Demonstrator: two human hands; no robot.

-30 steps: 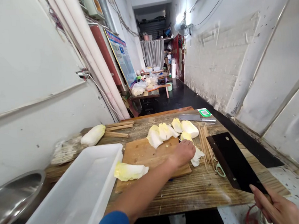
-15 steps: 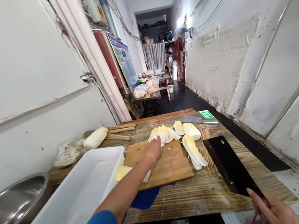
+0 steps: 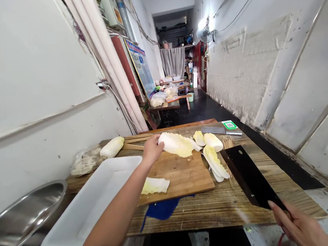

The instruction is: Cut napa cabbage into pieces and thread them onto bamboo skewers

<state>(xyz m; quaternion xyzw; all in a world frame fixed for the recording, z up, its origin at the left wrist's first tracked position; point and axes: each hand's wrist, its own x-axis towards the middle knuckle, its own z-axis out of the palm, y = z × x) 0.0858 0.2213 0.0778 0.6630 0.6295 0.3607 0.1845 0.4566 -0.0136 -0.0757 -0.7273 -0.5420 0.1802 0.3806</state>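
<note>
My left hand pinches the white stem end of a napa cabbage leaf at the back edge of the wooden cutting board. Another cabbage leaf lies at the board's front left, partly behind my forearm. In my right hand is a black cleaver, gripped by its handle, the blade pointing away over the table's right side. Between cleaver and board rest a few cabbage leaves and a cut cabbage piece. A small yellow cabbage piece is behind them.
A white plastic tub stands left of the board, with a steel basin beyond it. A whole cabbage and wooden sticks lie at the back left. Thin skewers and a second knife are at the right.
My left hand has moved left and taken hold of the leaf's stem end; the leaf now shows its broad white side. The cleaver stays in my right hand, nearly unmoved.
</note>
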